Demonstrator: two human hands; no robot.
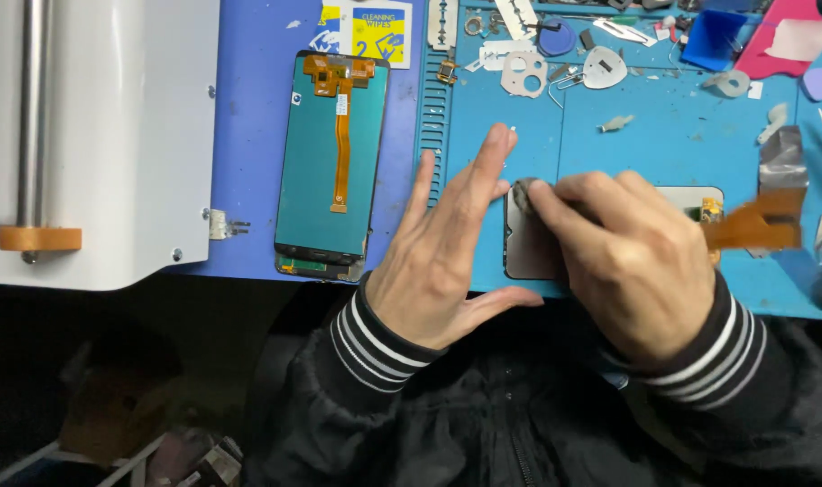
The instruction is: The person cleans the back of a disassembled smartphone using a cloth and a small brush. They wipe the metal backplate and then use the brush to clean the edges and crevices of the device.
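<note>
Two phone display panels are lying on the blue silicone work mat (645, 126), and two hands in black sleeves with white-striped cuffs are working over one of them. The first display panel (332, 162) is lying face down left of the hands, its long axis running away from the person, with one orange flex cable running down its teal back. The second display panel (530, 245) is lying under the hands at the mat's near edge, its long axis running left to right; its orange flex ribbon (755, 224) is sticking out toward the right end, blurred. The left hand (447, 243) is spreading flat, fingers extended and splayed, holding nothing and bracing beside the panel's left end. The right hand (632, 257) is curling over the panel, fingertips pinching a small grey wad (524, 191) against its dark, smooth surface. Beyond the hands, at the mat's far edge, thin metal shields, one grey triangular pick (604, 66) and one lilac pick (820, 83) are lying scattered. A white machine housing (113, 135) is standing far left.
</note>
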